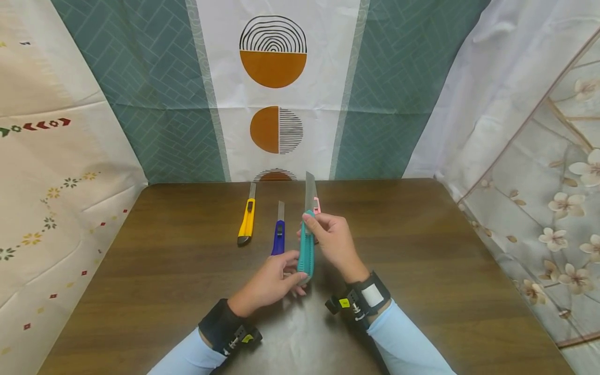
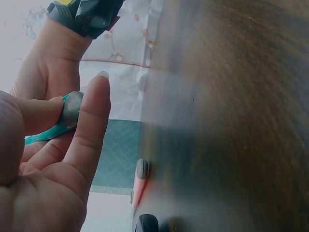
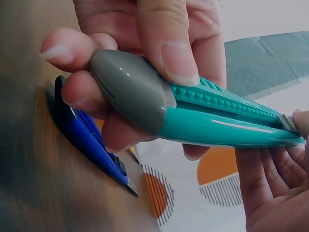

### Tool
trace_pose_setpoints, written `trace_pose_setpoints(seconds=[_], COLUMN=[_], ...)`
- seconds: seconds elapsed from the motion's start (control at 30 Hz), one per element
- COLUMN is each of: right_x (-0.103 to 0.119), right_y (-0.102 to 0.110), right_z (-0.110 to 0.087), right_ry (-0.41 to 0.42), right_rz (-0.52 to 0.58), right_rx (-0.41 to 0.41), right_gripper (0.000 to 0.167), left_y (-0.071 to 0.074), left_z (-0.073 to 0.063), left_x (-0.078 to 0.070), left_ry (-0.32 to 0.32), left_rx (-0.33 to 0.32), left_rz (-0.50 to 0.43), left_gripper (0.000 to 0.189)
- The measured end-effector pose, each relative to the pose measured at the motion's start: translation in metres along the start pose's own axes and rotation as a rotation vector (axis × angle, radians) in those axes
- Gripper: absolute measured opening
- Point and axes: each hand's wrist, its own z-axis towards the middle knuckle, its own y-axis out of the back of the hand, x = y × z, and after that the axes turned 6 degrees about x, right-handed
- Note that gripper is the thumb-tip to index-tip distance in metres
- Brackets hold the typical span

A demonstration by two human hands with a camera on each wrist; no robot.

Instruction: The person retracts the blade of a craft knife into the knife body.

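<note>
Both hands hold a teal utility knife [image 1: 306,255] above the table, its long blade [image 1: 310,190] extended away from the person. My left hand [image 1: 276,278] pinches the grey end of the handle between thumb and fingers. Up near the blade, my right hand [image 1: 336,242] grips the handle, its thumb at the grey slider [image 3: 288,123]. In the left wrist view, the rounded grey end cap [image 2: 73,108] shows between thumb and fingers. A blue utility knife [image 1: 279,239] lies just beyond the left hand, and a pink one [image 1: 316,204] is mostly hidden behind the teal knife.
On the brown wooden table [image 1: 422,260], a yellow utility knife [image 1: 247,221] lies left of the blue one with its blade out. Patterned cloth [image 1: 394,104] hangs along the table's far edge, with more cloth at both sides.
</note>
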Motion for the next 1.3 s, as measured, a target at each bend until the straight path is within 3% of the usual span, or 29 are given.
trace_pose_setpoints(seconds=[0.37, 0.8, 1.17, 1.3], right_x=[-0.001, -0.005, -0.001, 0.0], right_y=[0.0, -0.001, 0.011, 0.014], right_z=[-0.001, -0.001, 0.002, 0.003], right_ry=[-0.025, 0.005, -0.126, -0.138], right_rz=[0.005, 0.03, 0.026, -0.008], right_rx=[-0.004, 0.018, 0.168, 0.2], right_gripper=[0.04, 0.037, 0.043, 0.041], left_y=[0.0, 0.0, 0.0, 0.0], left_z=[0.001, -0.001, 0.0, 0.0], left_x=[0.002, 0.0, 0.003, 0.003], left_ry=[0.002, 0.0, -0.008, -0.008], left_rx=[0.019, 0.003, -0.015, -0.011], left_rz=[0.005, -0.004, -0.011, -0.022], left_gripper=[0.041, 0.041, 0.041, 0.041])
